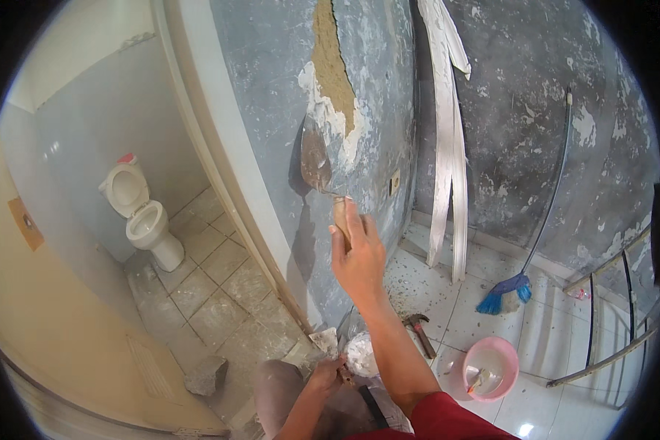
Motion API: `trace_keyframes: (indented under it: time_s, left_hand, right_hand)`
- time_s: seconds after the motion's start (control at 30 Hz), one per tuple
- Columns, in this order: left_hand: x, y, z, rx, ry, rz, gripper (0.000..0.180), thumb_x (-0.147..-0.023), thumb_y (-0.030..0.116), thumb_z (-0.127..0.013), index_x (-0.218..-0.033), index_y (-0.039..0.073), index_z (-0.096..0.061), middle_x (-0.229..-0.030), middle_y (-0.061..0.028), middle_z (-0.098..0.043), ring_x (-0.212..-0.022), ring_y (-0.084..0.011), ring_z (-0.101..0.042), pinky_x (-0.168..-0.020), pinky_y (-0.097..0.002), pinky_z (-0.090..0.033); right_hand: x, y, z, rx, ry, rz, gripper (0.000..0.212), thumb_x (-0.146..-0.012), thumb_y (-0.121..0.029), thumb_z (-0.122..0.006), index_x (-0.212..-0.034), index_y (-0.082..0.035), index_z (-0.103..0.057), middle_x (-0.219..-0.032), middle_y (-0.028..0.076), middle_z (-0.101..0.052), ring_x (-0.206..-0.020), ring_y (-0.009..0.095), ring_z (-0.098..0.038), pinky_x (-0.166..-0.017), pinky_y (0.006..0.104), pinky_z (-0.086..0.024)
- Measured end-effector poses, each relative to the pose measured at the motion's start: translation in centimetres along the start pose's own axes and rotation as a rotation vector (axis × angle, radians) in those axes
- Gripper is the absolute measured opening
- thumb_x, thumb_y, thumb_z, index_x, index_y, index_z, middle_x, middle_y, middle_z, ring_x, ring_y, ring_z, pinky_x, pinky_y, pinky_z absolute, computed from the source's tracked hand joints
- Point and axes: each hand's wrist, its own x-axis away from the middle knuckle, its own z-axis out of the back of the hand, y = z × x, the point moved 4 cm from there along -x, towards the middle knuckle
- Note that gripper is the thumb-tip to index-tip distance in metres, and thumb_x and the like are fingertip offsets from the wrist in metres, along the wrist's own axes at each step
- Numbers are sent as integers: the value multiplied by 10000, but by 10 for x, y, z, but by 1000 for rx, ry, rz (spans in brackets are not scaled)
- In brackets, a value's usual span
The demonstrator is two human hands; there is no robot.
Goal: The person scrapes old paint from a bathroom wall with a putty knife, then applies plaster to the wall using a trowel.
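My right hand (359,257) is wrapped round the light wooden handle of a trowel (316,158). The pointed blade rests against or very close to the grey wall, just below a long patch of bare tan render (333,70) edged with rough white plaster (328,114). Low in front of me, my left hand (325,376) is closed round the brown handle of a tool (346,376). Beside it sit a lump of white plaster (361,355) and a flat plaster-smeared piece (325,339); whether these join the handle I cannot tell. My right forearm partly covers this area.
A hammer (421,336) and a pink basin (491,369) lie on the tiles at right. Beyond are a blue broom (505,292), white strips (447,147) and a ladder-like frame (601,359). Left, a doorway shows a toilet (152,224) and a stone chunk (206,375).
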Motion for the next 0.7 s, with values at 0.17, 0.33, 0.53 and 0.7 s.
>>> trace_keyframes:
  time_s: [0.17,0.33,0.53,0.7]
  left_hand:
    - [-10,-9,20,73,-63,-36,220,-967,139,-575,-1080,-49,-579,-962,-108,-645,-800,-224,-634,-716,-365,-514]
    - [25,18,-31,-85,55,41,225,-978,129,-549,-1128,-38,-563,-992,-105,-649,-841,-231,-645,-761,-368,-523]
    - [1,4,0,16,-48,-28,229,-979,138,-551,-1119,-42,-570,-981,-103,-661,-852,-232,-652,-760,-383,-526]
    - [-20,-8,37,-179,29,22,203,-978,154,-562,-1043,-38,-578,-950,-125,-659,-780,-227,-658,-651,-372,-528]
  right_hand:
    - [-23,-6,1,4,101,37,491,-889,-141,-632,-1355,-66,-496,-966,134,-577,-731,304,-648,-561,398,-526]
    - [-25,10,-15,82,24,15,504,-890,-147,-633,-1365,-68,-484,-946,145,-572,-728,311,-645,-565,392,-526]
    - [41,13,-2,-115,-10,-51,476,-890,-129,-622,-1343,-34,-512,-971,188,-591,-736,324,-632,-603,388,-514]
    - [27,25,-3,-297,79,-184,480,-886,-109,-619,-1336,12,-504,-939,198,-607,-769,338,-621,-685,395,-494]
